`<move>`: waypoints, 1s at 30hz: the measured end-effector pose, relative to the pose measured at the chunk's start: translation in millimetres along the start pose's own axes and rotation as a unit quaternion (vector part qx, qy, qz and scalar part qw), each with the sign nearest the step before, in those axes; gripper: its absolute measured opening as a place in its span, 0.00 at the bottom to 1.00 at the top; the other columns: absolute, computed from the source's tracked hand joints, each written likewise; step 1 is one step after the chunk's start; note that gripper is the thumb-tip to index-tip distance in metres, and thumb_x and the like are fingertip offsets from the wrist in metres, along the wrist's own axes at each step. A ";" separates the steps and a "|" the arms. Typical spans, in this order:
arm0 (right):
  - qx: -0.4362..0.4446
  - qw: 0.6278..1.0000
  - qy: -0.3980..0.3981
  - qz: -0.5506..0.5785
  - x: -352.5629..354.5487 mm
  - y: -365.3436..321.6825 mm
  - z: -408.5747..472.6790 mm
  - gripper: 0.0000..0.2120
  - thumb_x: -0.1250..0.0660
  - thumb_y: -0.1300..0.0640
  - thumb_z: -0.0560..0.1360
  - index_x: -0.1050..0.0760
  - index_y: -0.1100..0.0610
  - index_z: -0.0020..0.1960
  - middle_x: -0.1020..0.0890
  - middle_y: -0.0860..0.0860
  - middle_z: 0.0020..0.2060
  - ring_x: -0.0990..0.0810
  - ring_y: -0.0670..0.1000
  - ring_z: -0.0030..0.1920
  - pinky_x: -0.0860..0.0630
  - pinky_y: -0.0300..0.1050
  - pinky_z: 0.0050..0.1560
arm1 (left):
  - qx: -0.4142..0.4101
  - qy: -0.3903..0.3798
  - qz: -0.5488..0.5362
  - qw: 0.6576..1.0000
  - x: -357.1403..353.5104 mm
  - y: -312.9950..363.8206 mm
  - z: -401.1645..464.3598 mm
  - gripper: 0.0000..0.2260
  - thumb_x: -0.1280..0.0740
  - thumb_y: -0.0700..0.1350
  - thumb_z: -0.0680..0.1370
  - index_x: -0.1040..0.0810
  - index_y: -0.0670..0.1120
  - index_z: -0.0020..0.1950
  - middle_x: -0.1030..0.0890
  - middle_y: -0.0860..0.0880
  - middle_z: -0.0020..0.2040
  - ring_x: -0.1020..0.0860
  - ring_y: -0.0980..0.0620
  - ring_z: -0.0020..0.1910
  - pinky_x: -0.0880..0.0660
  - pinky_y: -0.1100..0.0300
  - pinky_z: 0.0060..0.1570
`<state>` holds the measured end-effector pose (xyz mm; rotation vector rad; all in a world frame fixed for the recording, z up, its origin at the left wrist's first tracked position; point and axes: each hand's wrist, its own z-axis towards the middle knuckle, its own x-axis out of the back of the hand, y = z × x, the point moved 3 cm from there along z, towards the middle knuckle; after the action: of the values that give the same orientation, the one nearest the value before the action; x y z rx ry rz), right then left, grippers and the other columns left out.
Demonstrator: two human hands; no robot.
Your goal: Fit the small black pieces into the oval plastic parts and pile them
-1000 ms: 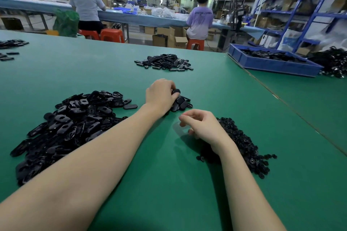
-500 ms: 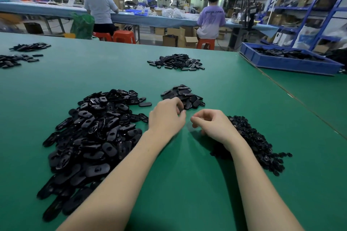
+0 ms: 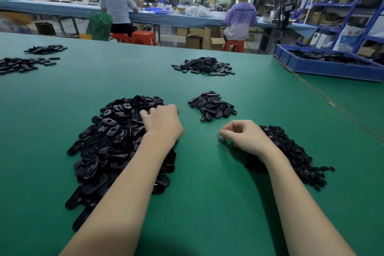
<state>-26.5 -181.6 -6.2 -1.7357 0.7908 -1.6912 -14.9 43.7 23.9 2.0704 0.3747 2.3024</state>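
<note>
- Both hands were low over the green table [image 3: 207, 203], with bare forearms reaching in from the near edge.
- Left hand [image 3: 161, 122] lay palm down on the far part of the big heap of oval plastic parts [image 3: 108, 143], its fingers curled down into the pieces; whether it had hold of any one part could not be told.
- Right hand [image 3: 244, 137] rested at the left edge of the heap of small black pieces [image 3: 295, 154], fingers bent inward and thumb close to the forefinger as in a pinch; anything between them was too small to make out.
- Between and beyond the two hands sat a smaller pile of finished ovals [image 3: 212, 105], apart from both heaps.
- Farther back on the table lay another flat pile of black parts [image 3: 203, 66], and two more scatterings [image 3: 22, 64] lay at the far left.
- A blue tray [image 3: 328, 68] holding dark parts stood at the right, on the neighbouring table.
- Behind, a person in a grey top [image 3: 116, 4] and a person in a lilac shirt [image 3: 240, 21] sat on orange stools [image 3: 143, 38] at a long bench, backs turned.
- Blue shelving [image 3: 353, 4] with boxes filled the right wall.
</note>
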 end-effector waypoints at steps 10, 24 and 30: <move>-0.003 1.000 -0.007 0.006 0.6 -0.7 -1.6 0.05 0.29 0.48 0.76 0.17 0.48 0.44 0.13 0.42 0.38 0.23 0.35 0.29 0.27 0.39 0.41 | -0.059 0.079 -0.054 0.994 1.4 5.0 0.1 0.06 0.31 0.51 0.78 0.17 0.51 0.50 0.17 0.49 0.49 0.20 0.45 0.53 0.31 0.54 0.54; -0.023 0.994 -0.018 -0.104 51.7 -10.0 -11.5 0.08 0.34 0.52 0.78 0.17 0.48 0.45 0.14 0.39 0.37 0.24 0.39 0.27 0.29 0.37 0.36 | 0.034 -0.254 -0.657 0.709 -24.5 58.0 -28.6 0.06 0.34 0.43 0.82 0.20 0.42 0.50 0.15 0.44 0.42 0.16 0.55 0.33 0.22 0.67 0.32; -0.076 0.975 0.055 -0.201 68.6 -1.2 -14.8 0.06 0.33 0.51 0.76 0.18 0.44 0.46 0.15 0.43 0.47 0.20 0.50 0.52 0.24 0.46 0.51 | 0.035 -0.232 -0.687 0.688 -32.1 66.6 -33.3 0.04 0.35 0.39 0.82 0.21 0.40 0.54 0.16 0.41 0.41 0.15 0.51 0.33 0.19 0.65 0.34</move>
<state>-40.0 -232.8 39.9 -2.0244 0.6619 -2.0526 -34.3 -32.0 2.4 1.3098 1.3473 0.8192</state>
